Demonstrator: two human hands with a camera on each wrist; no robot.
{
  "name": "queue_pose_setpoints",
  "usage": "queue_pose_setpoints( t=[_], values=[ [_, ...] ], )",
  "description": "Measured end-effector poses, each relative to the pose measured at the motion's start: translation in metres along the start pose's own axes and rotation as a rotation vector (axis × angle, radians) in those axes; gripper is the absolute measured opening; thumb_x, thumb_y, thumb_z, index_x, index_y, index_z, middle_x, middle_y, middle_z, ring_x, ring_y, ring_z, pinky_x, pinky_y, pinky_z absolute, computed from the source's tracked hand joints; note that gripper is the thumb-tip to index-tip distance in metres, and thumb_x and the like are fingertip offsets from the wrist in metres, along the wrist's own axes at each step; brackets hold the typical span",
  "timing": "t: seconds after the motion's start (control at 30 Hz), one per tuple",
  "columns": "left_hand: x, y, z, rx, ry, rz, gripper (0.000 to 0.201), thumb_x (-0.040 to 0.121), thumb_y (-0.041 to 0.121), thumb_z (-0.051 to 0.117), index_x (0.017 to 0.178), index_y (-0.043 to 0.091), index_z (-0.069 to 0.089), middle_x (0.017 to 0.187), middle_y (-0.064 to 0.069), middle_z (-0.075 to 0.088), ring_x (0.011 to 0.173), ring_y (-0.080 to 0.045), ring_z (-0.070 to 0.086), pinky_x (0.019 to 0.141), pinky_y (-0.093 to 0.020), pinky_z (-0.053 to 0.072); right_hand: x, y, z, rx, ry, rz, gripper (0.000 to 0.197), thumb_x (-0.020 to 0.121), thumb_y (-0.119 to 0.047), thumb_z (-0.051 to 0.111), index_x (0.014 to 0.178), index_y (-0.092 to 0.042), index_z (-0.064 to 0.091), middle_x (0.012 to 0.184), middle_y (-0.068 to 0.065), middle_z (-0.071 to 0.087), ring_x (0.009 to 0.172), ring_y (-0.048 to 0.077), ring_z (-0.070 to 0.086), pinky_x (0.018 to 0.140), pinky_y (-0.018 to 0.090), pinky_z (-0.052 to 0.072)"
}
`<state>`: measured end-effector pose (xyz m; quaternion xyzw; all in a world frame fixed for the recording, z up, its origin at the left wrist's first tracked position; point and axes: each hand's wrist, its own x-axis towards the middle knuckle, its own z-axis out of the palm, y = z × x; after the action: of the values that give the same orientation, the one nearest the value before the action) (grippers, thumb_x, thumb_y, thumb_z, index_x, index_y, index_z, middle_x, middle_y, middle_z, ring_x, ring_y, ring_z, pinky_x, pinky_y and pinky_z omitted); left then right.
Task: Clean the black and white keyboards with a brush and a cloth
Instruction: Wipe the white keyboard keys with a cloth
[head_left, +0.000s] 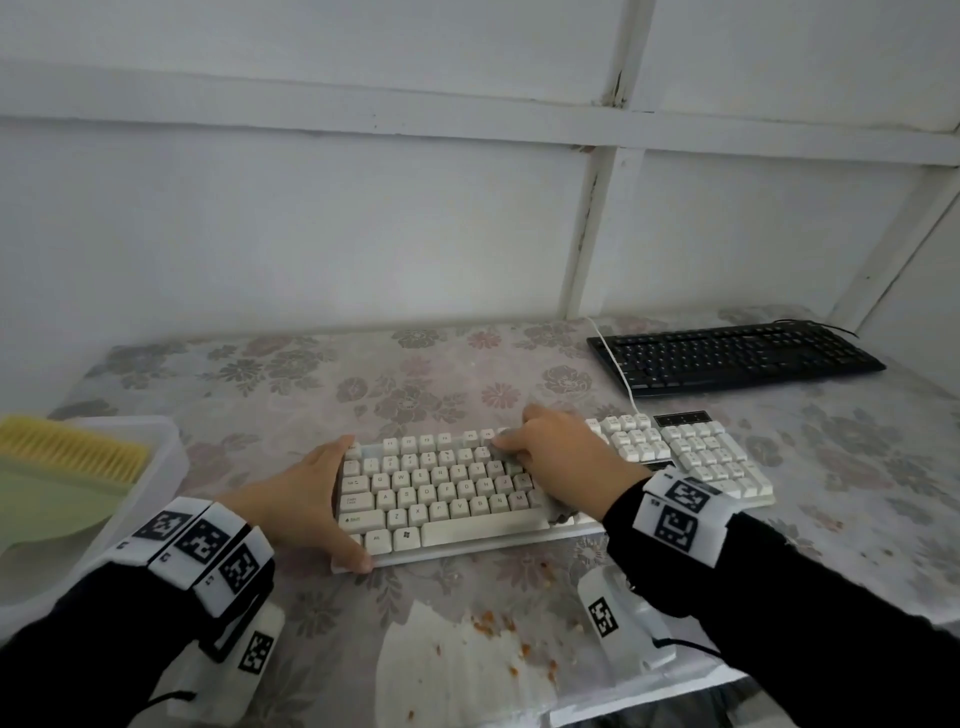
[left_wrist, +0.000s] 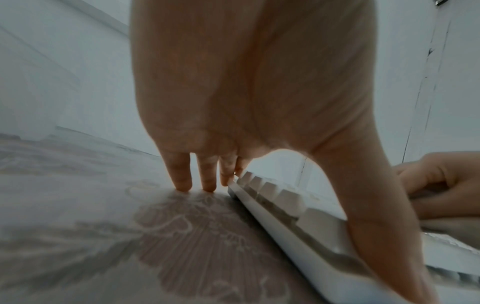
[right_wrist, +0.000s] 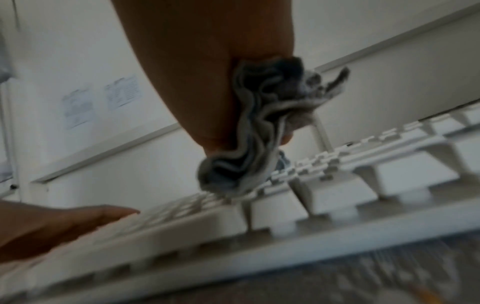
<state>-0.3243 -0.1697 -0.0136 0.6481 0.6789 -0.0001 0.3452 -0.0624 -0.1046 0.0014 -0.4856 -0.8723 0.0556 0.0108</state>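
Observation:
The white keyboard (head_left: 457, 493) lies mid-table. My left hand (head_left: 306, 499) braces its left end: straight fingers (left_wrist: 182, 181) touch the tablecloth along the edge and the thumb lies along the front corner. My right hand (head_left: 561, 457) holds a bunched grey cloth (right_wrist: 259, 133) and presses it on the middle keys; a bit of cloth (head_left: 563, 512) sticks out under the palm. The black keyboard (head_left: 727, 358) sits at the back right, untouched. A brush with yellow bristles (head_left: 72, 452) rests in the tray on the left.
The white tray (head_left: 166, 447) at the left edge also holds a green dustpan (head_left: 47, 514). Orange crumbs (head_left: 493, 623) and a white sheet (head_left: 457, 670) lie near the front edge. The white keyboard's cable (head_left: 618, 374) crosses the black keyboard's left end. A wall stands close behind.

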Motion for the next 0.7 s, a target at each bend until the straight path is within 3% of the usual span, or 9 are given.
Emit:
queue_pose_setpoints(
  t=[0.1,0.2,0.23,0.37,0.5,0.63,0.7],
  values=[
    [0.0,0.0,0.001,-0.004,0.001,-0.004,0.167,0.018,0.066,0.082,0.151,0.02,-0.009,0.157,0.003,0.008,0.142,-0.016,0.018,0.117,-0.033,0.02,-0.001,0.003,0.008,-0.098,-0.002,-0.023,0.028,0.095,-0.007,0.047,0.113,-0.02,0.064,0.089,-0.002,0.034,0.098,0.028,0.054,0.072,0.027,0.034],
    [0.001,-0.001,0.003,-0.022,0.02,-0.004,0.152,0.04,0.053,0.088,0.15,0.02,-0.01,0.157,0.003,0.007,0.142,-0.016,0.017,0.117,-0.033,0.019,-0.004,0.014,0.008,-0.106,0.009,-0.033,0.029,0.094,-0.006,0.047,0.114,-0.022,0.062,0.087,-0.003,0.032,0.091,0.024,0.05,0.071,0.029,0.039],
    [0.001,-0.002,0.003,-0.03,0.022,-0.003,0.151,0.04,0.053,0.088,0.151,0.02,-0.01,0.157,0.004,0.007,0.142,-0.015,0.017,0.117,-0.032,0.019,-0.006,0.018,0.008,-0.104,0.015,-0.021,0.025,0.095,-0.009,0.047,0.11,-0.022,0.063,0.086,-0.003,0.032,0.087,0.021,0.047,0.072,0.029,0.043],
    [-0.001,-0.001,0.002,-0.046,0.018,-0.003,0.154,0.033,0.058,0.082,0.151,0.02,-0.009,0.157,0.003,0.008,0.142,-0.015,0.017,0.117,-0.031,0.019,-0.013,0.034,0.007,-0.08,0.026,0.037,0.02,0.098,-0.021,0.046,0.105,-0.023,0.065,0.085,-0.004,0.036,0.082,0.02,0.053,0.074,0.029,0.049],
    [-0.003,0.001,0.001,-0.045,0.004,0.012,0.169,0.015,0.068,0.081,0.151,0.02,-0.009,0.157,0.003,0.008,0.142,-0.014,0.017,0.117,-0.031,0.019,-0.017,0.054,0.001,-0.137,0.004,0.098,0.021,0.098,-0.019,0.045,0.098,-0.02,0.066,0.075,-0.009,0.031,0.068,0.012,0.044,0.056,0.019,0.033],
    [-0.001,-0.002,0.001,-0.056,0.001,0.028,0.178,0.002,0.082,0.068,0.151,0.02,-0.009,0.157,0.003,0.009,0.142,-0.014,0.017,0.118,-0.033,0.019,-0.024,0.075,-0.011,-0.182,-0.076,0.217,0.026,0.099,-0.024,0.043,0.108,-0.019,0.067,0.092,0.0,0.045,0.078,0.018,0.049,0.069,0.025,0.036],
    [0.0,-0.002,0.0,-0.046,0.0,0.03,0.179,0.001,0.082,0.067,0.151,0.02,-0.009,0.157,0.003,0.009,0.142,-0.015,0.017,0.118,-0.033,0.019,-0.021,0.077,-0.017,-0.157,-0.103,0.269,0.026,0.099,-0.024,0.045,0.11,-0.017,0.067,0.092,0.002,0.049,0.078,0.019,0.052,0.067,0.024,0.039]
  ],
)
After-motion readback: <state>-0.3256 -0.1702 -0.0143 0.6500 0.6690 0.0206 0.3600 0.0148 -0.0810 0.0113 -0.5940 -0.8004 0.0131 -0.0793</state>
